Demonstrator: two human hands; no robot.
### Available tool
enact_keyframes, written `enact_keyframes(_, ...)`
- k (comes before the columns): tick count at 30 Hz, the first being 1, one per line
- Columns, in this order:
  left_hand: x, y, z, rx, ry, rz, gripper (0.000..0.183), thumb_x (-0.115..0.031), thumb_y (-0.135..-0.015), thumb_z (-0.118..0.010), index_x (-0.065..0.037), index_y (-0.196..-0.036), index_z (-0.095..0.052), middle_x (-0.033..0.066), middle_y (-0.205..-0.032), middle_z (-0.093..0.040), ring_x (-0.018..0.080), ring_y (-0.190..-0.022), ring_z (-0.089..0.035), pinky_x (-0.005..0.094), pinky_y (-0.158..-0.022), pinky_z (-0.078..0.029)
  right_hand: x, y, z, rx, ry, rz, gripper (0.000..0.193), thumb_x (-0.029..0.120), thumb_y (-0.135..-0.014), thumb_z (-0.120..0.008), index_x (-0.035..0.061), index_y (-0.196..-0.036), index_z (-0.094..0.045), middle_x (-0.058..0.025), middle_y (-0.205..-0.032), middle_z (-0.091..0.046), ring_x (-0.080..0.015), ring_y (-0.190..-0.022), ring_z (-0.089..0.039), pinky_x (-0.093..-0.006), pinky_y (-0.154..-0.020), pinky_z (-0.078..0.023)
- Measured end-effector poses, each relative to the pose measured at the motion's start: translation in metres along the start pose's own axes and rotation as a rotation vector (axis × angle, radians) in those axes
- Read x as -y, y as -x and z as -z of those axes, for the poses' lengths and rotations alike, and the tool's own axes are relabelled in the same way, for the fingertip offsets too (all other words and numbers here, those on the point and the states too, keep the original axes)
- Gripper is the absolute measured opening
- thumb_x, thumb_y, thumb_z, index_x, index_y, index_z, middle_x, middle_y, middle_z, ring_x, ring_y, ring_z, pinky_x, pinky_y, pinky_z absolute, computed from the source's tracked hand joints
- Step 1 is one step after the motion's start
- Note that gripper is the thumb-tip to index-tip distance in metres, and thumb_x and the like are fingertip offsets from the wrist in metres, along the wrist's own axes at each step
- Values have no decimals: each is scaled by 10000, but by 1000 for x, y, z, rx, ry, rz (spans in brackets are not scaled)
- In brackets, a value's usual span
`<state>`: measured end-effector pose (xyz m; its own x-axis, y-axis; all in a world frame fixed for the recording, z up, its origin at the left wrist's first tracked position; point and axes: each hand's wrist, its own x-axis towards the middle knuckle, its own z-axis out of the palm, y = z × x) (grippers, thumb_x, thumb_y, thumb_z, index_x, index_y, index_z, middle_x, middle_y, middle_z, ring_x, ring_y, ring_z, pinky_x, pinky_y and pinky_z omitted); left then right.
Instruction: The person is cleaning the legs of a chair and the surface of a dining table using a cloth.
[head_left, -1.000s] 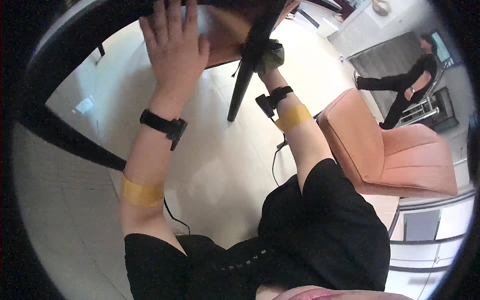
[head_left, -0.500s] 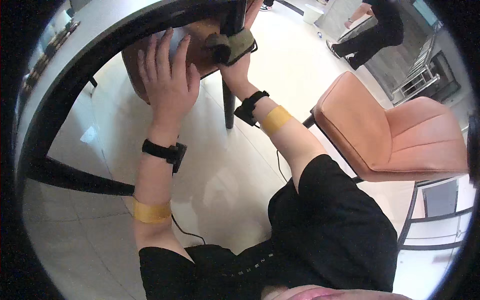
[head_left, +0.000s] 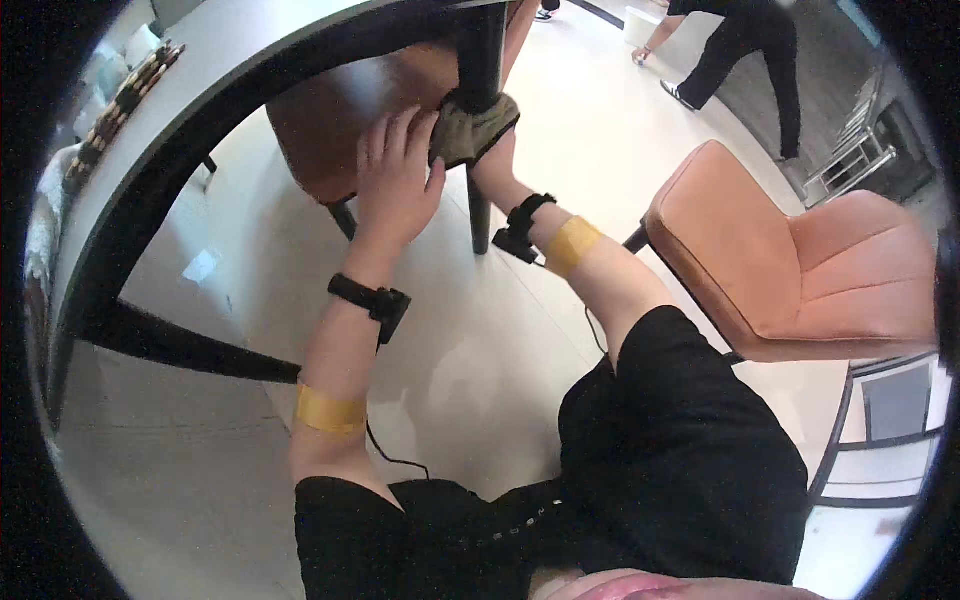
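My left hand (head_left: 395,180) lies flat with fingers spread on the edge of a brown chair seat (head_left: 330,115) under the table, its fingertips touching an olive-grey cloth (head_left: 475,130). The cloth is wrapped around the black table leg (head_left: 482,60). My right hand is hidden behind the cloth and grips it against the leg; only the wrist with a black band (head_left: 522,228) and a yellow band shows.
The dark rim of a grey table (head_left: 190,110) arcs across the upper left. An orange padded chair (head_left: 800,265) stands to my right. A person in black clothes (head_left: 740,50) bends over at the far top right. The floor is pale tile.
The view has tilted down and nearer. My left hand slid from the table underside onto the brown chair seat, and the cloth moved lower along the table leg.
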<state>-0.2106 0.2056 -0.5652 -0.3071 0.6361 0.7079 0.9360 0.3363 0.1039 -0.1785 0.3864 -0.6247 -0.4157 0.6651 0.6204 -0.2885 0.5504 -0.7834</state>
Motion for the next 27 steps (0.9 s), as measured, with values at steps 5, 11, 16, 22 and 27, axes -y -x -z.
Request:
enact_keyframes(5, -4, -3, -11, -127, -17, 28, 490, -240, -910, -633, -47, -1344, -513, 177, -1286, -577, 368, -1208, -529, 533, -1032, -404, 23, -54, 5, 150, 69, 163, 315, 259, -878, -723, 21, -1061, -630, -136, -989, -679, -284, -896, -645, -393, -802, -518)
enact_keyframes(11, -18, -16, -56, 327, 1041, 754, 424, -351, -994, -547, 42, -1140, -611, 240, -1012, -680, 423, -984, -648, 507, -856, -494, -1, -31, 2, 67, 135, 114, 485, 359, -827, -750, 38, -1165, -617, -174, -1108, -687, -356, -1031, -660, -410, -867, -519)
enact_keyframes(16, -15, -8, -75, 241, 324, 440, 417, -315, -1026, -502, 56, -1205, -564, 248, -1126, -650, 416, -966, -646, 495, -862, -490, 1, -19, 8, 105, 219, 124, 496, 342, -810, -767, 38, -1173, -621, -168, -1087, -691, -360, -1002, -660, -420, -855, -520)
enact_keyframes(22, -41, -42, -52, -237, 808, 418, 487, -249, -1062, -432, 78, -1418, -375, 293, -1417, -414, 416, -1286, -465, 487, -1078, -368, 29, -45, 8, 16, -145, 247, 349, 213, -852, -656, -14, -1115, -622, -227, -1150, -624, -404, -1017, -600, -435, -890, -492)
enact_keyframes(27, -29, -74, -68, -239, 537, 256, 597, -296, -1087, -355, 97, -1505, -192, 319, -1502, -232, 447, -1420, -228, 491, -1174, -225, 43, -85, 4, -276, 49, 372, 265, 188, -925, -509, -34, -996, -634, -274, -1090, -625, -444, -947, -588, -481, -811, -473)
